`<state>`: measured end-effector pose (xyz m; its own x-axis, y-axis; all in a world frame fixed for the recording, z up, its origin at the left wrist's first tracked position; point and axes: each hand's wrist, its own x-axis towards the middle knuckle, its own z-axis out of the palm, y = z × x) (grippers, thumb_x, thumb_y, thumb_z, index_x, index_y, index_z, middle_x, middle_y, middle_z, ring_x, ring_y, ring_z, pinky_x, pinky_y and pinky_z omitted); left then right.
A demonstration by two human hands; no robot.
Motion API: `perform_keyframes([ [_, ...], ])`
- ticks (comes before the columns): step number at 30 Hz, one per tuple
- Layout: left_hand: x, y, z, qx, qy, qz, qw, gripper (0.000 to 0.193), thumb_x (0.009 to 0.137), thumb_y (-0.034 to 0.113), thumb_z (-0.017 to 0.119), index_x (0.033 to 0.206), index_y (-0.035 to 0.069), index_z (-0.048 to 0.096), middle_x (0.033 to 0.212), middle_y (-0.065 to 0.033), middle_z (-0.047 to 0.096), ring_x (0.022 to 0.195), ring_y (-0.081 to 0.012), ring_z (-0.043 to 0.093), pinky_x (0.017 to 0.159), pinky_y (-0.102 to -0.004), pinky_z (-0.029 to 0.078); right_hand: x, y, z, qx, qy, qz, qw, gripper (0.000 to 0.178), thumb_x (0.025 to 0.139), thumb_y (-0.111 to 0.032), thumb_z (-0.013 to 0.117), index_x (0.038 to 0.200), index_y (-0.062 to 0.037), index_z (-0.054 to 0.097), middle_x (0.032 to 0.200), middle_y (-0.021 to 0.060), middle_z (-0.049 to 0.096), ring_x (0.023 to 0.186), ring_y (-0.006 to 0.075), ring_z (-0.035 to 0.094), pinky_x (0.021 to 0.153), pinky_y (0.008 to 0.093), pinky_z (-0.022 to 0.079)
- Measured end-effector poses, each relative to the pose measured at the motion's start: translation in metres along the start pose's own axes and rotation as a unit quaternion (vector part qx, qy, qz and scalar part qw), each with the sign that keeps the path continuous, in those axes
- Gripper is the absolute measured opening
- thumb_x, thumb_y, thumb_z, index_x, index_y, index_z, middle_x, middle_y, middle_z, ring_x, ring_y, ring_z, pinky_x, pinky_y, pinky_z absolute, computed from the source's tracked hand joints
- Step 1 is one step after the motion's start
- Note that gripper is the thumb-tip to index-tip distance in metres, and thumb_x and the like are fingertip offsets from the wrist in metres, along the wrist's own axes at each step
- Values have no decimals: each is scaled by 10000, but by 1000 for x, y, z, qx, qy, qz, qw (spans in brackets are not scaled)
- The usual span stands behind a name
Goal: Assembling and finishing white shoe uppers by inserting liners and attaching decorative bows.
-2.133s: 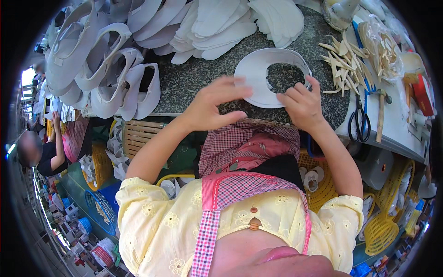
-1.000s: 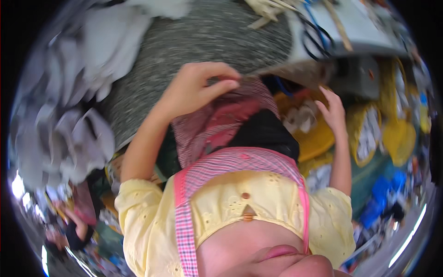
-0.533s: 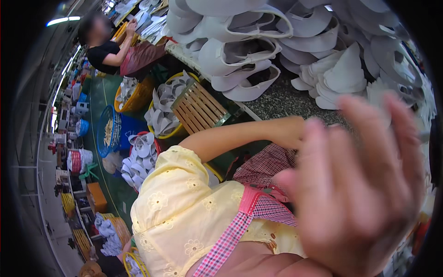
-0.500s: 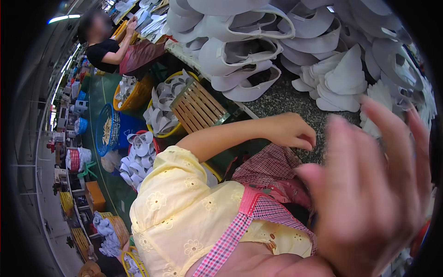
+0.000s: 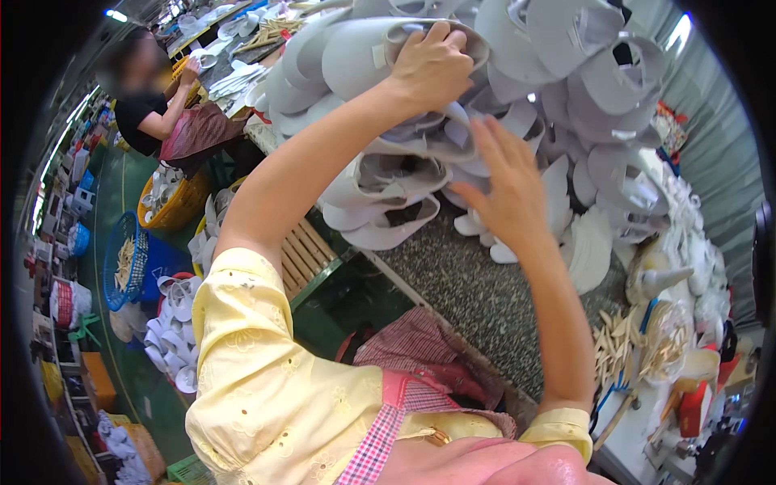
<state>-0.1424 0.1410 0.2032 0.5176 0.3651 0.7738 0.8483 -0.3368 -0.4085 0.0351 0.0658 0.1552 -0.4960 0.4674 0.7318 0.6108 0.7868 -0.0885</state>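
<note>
My left hand [image 5: 432, 69] reaches up to the stack of white visor-shaped pieces and grips one [image 5: 356, 61] at its band opening, fingers curled over the edge. My right hand [image 5: 513, 190] is just in front of the stack, fingers stretched and thumb apart, holding nothing. Below my left hand, more visor-shaped pieces [image 5: 388, 230] with curved brims and looped bands lie piled on the speckled dark table [image 5: 477, 295]. Flat white rounded pieces [image 5: 588, 250] lie in a fanned pile to the right of my right hand.
On the right are small wooden-coloured pieces [image 5: 616, 347] and tools. A slatted wooden stool [image 5: 307, 263] stands beside the table. A blue basket [image 5: 113, 283] and an orange basket [image 5: 166, 212] are on the floor at left. A co-worker [image 5: 153, 113] works at the far left.
My left hand has moved up from the table's edge onto the stack and taken hold of a visor-shaped piece. My right hand has gone from close and blurred to farther out before the stack.
</note>
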Motion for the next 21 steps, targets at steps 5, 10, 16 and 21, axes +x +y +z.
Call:
perform_keyframes([
  [5, 8, -81, -40, -688, 93, -284, 661, 235, 740, 233, 634, 810, 9, 631, 749, -41, 620, 669, -134, 592, 646, -254, 467, 53, 10, 74, 57, -5, -10, 998, 531, 607, -107, 673, 1116, -90, 522, 1129, 67, 513, 940, 269, 482, 807, 372, 410],
  [10, 13, -115, -89, -710, 213, -307, 597, 121, 776, 133, 572, 818, 25, 606, 745, -44, 615, 655, -108, 586, 601, -217, 453, 72, 23, 73, 80, 80, -84, 990, 452, 615, -131, 659, 1059, -122, 573, 1103, 24, 523, 927, 228, 471, 778, 364, 379],
  [16, 16, -107, -74, -756, 157, -307, 557, 122, 759, 120, 586, 811, 12, 609, 776, -61, 612, 687, -120, 579, 657, -238, 453, 105, -2, 63, -14, 131, -53, 990, 710, 610, -173, 689, 1254, -173, 390, 1229, 48, 441, 983, 230, 469, 794, 380, 376],
  [21, 7, -98, -132, -808, 257, -142, 510, 98, 761, 126, 573, 732, 33, 561, 785, -79, 588, 525, -124, 510, 561, -249, 438, 127, -2, 83, -71, -79, -1, 994, 676, 698, -210, 651, 1286, -75, 346, 1324, 99, 349, 1077, 279, 435, 840, 387, 388],
])
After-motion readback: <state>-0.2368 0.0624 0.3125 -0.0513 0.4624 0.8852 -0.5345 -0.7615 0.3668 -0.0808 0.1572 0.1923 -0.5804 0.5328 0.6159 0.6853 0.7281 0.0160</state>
